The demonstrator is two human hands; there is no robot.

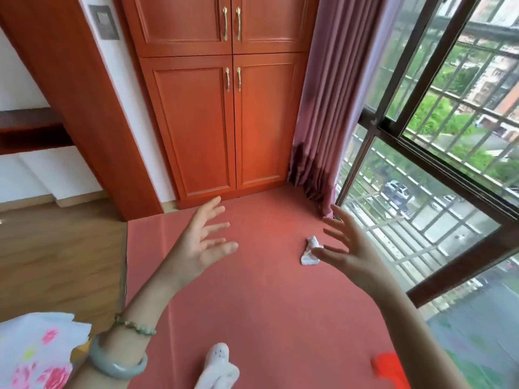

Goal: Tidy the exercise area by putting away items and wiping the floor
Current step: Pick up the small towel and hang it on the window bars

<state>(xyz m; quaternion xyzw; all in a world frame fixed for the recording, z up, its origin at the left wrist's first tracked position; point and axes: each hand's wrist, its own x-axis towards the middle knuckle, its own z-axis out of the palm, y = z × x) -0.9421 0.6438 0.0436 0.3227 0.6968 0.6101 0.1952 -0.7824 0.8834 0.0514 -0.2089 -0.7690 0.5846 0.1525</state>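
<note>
A salmon-red mat (266,304) covers the floor below me. A small crumpled white cloth (310,252) lies on it towards the window. My left hand (200,242) is raised above the mat, fingers spread and holding nothing. My right hand (348,248) hovers just right of the white cloth, fingers spread, its fingertips overlapping the cloth's edge in view; I cannot tell if they touch. A white soft toy (219,369) lies at the mat's near edge. Something bright red (389,369) lies at the near right.
An orange wooden cupboard (233,122) with shut doors stands at the mat's far end. A mauve curtain (331,108) hangs in the corner beside a barred window (435,164) on the right. Wooden floor (56,262) lies left. A floral white fabric (36,352) is at bottom left.
</note>
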